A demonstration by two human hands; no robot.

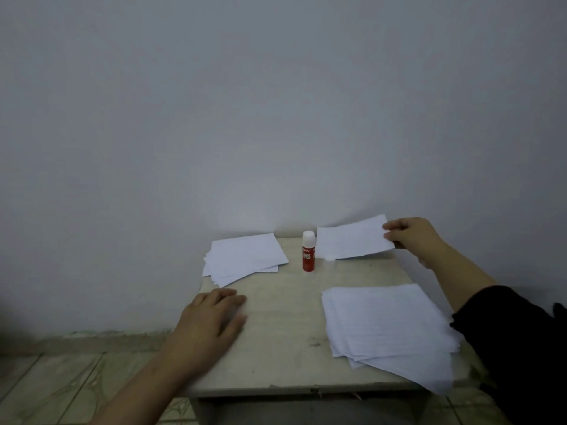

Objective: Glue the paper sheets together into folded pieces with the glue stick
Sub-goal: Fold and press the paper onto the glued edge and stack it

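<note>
A red glue stick with a white top stands upright at the back middle of the small table. Its clear cap lies just to its right. My right hand pinches the right edge of a single white sheet, held above the table's far right corner. My left hand rests flat, fingers straight, on the bare tabletop at the left. A stack of white sheets lies at the front right. Another pile of white pieces lies at the back left.
The table stands against a plain grey wall. Tiled floor shows at the lower left. A dark sleeve covers my right forearm near the front-right stack.
</note>
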